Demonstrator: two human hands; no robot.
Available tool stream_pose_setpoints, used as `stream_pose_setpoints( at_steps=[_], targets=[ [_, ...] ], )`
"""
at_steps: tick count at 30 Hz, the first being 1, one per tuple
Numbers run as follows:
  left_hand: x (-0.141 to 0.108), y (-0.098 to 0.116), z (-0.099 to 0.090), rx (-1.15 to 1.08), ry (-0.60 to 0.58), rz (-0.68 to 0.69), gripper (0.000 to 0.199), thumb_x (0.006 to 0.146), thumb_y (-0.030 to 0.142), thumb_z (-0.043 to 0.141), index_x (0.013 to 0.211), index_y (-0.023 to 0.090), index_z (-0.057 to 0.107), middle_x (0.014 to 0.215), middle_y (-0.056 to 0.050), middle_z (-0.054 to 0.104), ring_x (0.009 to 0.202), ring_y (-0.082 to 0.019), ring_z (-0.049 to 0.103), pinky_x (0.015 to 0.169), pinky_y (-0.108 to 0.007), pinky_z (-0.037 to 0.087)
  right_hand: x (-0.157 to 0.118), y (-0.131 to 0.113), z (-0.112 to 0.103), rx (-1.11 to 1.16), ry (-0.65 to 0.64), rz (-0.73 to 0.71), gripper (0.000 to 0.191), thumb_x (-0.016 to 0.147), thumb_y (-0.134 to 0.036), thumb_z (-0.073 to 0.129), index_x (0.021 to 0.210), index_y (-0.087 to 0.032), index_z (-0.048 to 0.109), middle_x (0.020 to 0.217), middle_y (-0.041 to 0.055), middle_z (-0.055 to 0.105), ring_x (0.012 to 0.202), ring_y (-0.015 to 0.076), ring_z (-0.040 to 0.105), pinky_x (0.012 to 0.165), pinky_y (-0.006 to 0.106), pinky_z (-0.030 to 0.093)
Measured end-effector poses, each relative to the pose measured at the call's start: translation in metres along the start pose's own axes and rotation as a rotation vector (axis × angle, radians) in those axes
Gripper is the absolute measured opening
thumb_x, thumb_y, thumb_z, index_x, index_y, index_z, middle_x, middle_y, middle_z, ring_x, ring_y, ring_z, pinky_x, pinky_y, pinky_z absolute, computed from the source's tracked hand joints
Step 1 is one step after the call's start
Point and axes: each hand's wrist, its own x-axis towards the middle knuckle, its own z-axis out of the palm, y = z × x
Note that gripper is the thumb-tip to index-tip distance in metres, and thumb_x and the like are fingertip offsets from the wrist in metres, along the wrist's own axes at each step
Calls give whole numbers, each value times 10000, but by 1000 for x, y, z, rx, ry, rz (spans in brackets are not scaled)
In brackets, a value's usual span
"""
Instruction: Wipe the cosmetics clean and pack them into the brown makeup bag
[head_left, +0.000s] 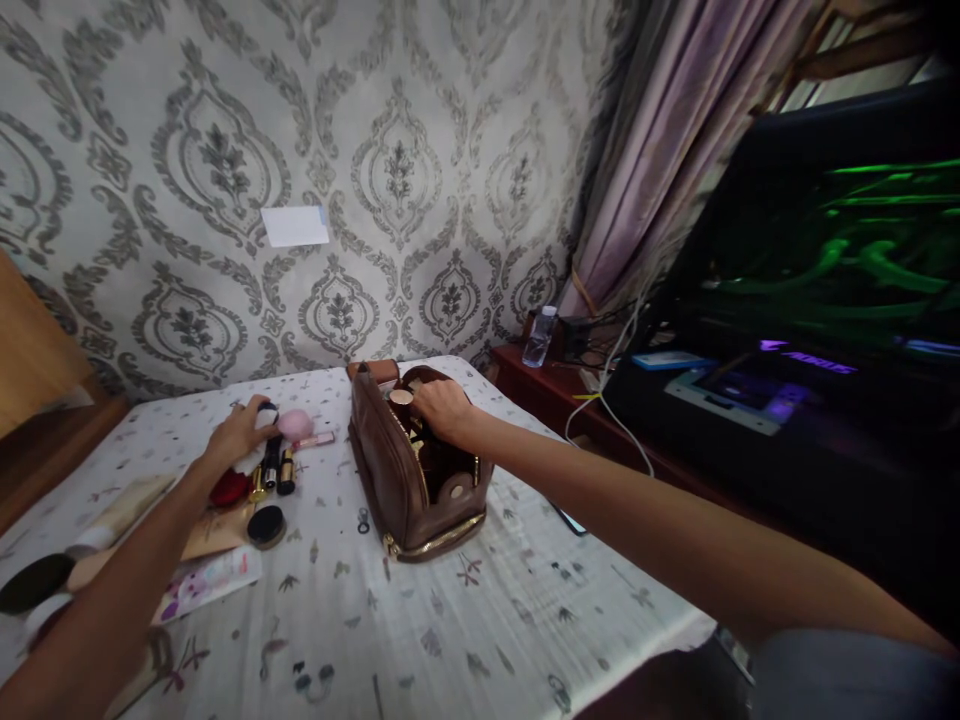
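Observation:
A brown leather cosmetic bag (390,480) with a gold zipper stands open on the patterned cloth. My right hand (442,408) reaches into the bag's top and grips a small bottle with a brown cap (401,398). My left hand (238,432) rests on a white item among a cluster of cosmetics to the left of the bag. Beside that hand lie a pink sponge (295,424), dark lipstick tubes (279,468), a red item (229,488) and a round black compact (266,526).
The table (465,620) has a white printed cloth. Tubes, a sachet (206,582) and black round lids (34,583) lie at the left. A water bottle (539,337) stands on a dark side table; a lit computer case (810,300) fills the right. Curtain behind.

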Motion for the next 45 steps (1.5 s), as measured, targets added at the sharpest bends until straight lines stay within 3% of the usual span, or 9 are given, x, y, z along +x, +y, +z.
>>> stream_pose_setpoints(
  at_steps=[8, 12, 15, 19, 22, 26, 33, 39, 45],
  targets=[
    [-16, 15, -22, -116, 142, -96, 554, 829, 470, 545, 1319, 215, 494, 1217, -166, 603, 1097, -378, 622, 876, -454, 509, -20, 8, -25, 20, 10, -45, 282, 931, -57, 484, 1093, -66, 714, 1112, 217, 711, 1102, 266, 672, 889, 312, 518],
    [-35, 29, -57, -363, 270, -92, 589, 745, 391, 633, 1287, 200, 505, 1193, -126, 628, 1119, -352, 616, 889, -426, 525, -59, 3, -45, 140, 230, 67, 277, 982, -122, 427, 1062, -82, 690, 1097, 204, 685, 1010, 270, 680, 861, 344, 521],
    [-75, 51, -83, -670, 141, -40, 655, 769, 490, 634, 1355, 259, 454, 1111, -62, 646, 807, -251, 677, 628, -331, 553, -91, -25, -37, 446, 402, 69, 308, 1033, -246, 397, 1210, -139, 625, 1135, 143, 665, 975, 224, 669, 853, 338, 532],
    [-151, 93, -100, -851, -122, 133, 591, 769, 530, 682, 1286, 288, 528, 1172, -38, 658, 884, -234, 679, 657, -290, 564, -114, -71, -1, 887, 459, -215, 621, 925, -347, 630, 1465, -134, 409, 1299, 168, 593, 1208, 277, 572, 1009, 437, 500],
    [-194, 120, -99, -840, -155, 261, 528, 743, 467, 702, 1211, 259, 574, 1204, -47, 655, 1080, -267, 633, 867, -321, 552, -122, -91, 19, 1083, 518, -248, 581, 948, -326, 592, 1477, -180, 402, 1362, 159, 552, 1233, 257, 566, 1027, 429, 500],
    [-217, 131, -91, -835, -142, 303, 504, 752, 416, 691, 1205, 236, 563, 1159, -59, 654, 1121, -282, 596, 937, -357, 520, -130, -98, 28, 1170, 522, -341, 543, 938, -363, 622, 1418, -155, 480, 1394, 163, 534, 1311, 246, 516, 1106, 404, 436],
    [-237, 120, -77, -593, -117, 368, 416, 866, 472, 599, 1222, 259, 572, 1213, -61, 666, 1108, -275, 630, 905, -345, 529, -120, -111, 47, 1503, 123, -407, 648, 758, -328, 794, 1342, -172, 562, 1176, 57, 696, 1049, 219, 659, 890, 310, 529],
    [-246, 111, -56, -119, -13, 322, 331, 854, 551, 555, 1065, 313, 647, 1022, -77, 691, 893, -297, 692, 701, -358, 531, -114, -127, 58, 1351, 101, -406, 589, 671, -252, 824, 1214, -172, 612, 1069, 32, 703, 909, 193, 647, 802, 282, 505],
    [-241, 110, -47, 24, -7, 292, 349, 874, 548, 424, 952, 297, 654, 907, -92, 708, 833, -308, 692, 674, -380, 507, -114, -138, 73, 1217, 150, -488, 641, 702, -239, 837, 1271, -131, 562, 1236, 127, 646, 1159, 246, 608, 1001, 343, 479]
  ],
)
